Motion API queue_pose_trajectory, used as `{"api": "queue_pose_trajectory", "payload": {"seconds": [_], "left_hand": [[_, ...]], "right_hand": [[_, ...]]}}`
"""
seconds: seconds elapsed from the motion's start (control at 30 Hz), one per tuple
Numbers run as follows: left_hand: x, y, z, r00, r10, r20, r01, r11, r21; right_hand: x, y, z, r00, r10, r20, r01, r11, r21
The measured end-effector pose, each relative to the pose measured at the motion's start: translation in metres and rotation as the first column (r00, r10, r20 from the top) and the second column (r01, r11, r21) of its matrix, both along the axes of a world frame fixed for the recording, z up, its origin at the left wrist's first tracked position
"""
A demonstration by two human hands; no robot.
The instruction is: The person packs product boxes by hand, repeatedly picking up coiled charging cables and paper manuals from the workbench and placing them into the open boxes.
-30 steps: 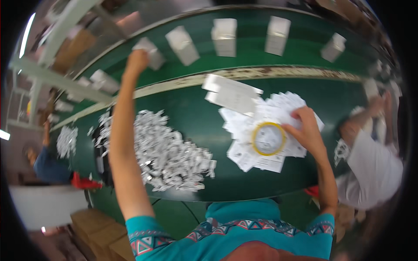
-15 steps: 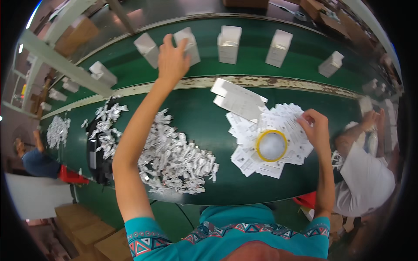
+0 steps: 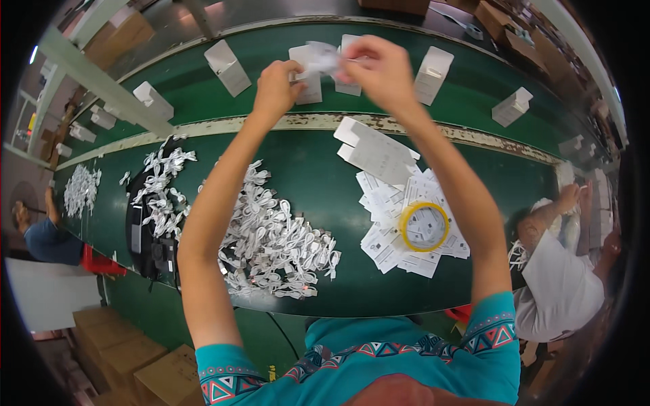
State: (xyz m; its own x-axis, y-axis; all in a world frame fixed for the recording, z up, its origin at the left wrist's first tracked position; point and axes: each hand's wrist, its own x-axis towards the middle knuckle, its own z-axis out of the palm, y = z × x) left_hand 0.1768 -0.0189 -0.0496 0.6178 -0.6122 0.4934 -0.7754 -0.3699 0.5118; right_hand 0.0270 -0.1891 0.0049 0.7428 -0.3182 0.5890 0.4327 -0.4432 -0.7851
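Note:
On the far green belt, my left hand [image 3: 276, 91] is closed on the left edge of a white upright carton [image 3: 310, 93]. Above that carton's top, my right hand [image 3: 384, 73] pinches a folded white paper leaflet [image 3: 323, 57], which is smeared by motion. Behind the right hand stands another white carton [image 3: 347, 86], partly hidden. A fan of printed white leaflets [image 3: 379, 254] lies on the near table, with a yellow tape roll [image 3: 404, 227] on top. A flattened white carton [image 3: 376, 155] overlaps the leaflets' far edge.
White bundled cables [image 3: 277, 243] form a heap left of centre; more cables lie over a black bag [image 3: 139, 233]. Further white cartons [image 3: 229, 71] stand along the belt. A worn ledge [image 3: 311, 120] divides belt from table. Co-workers sit at left [image 3: 54, 237] and right [image 3: 565, 287].
My right hand has moved from the leaflets up to the far belt, carrying a leaflet. My left hand has shifted slightly right and nearer, alongside the carton.

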Motion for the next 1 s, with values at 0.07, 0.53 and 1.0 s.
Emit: {"api": "queue_pose_trajectory", "payload": {"seconds": [0.07,0.53,1.0], "left_hand": [[-0.002,0.003,0.002,0.999,0.032,0.015,-0.032,0.999,0.008],[-0.039,0.096,0.025,0.947,0.054,0.316,-0.172,0.918,0.358],[-0.009,0.109,0.063,0.880,-0.116,-0.461,-0.041,0.948,-0.317]], "right_hand": [[0.043,0.009,-0.024,0.989,-0.061,0.131,0.083,0.982,-0.170],[0.091,0.057,-0.042,0.911,-0.369,-0.183,-0.030,0.382,-0.923],[0.076,0.076,-0.059,0.985,-0.169,-0.035,0.061,0.532,-0.844]]}}
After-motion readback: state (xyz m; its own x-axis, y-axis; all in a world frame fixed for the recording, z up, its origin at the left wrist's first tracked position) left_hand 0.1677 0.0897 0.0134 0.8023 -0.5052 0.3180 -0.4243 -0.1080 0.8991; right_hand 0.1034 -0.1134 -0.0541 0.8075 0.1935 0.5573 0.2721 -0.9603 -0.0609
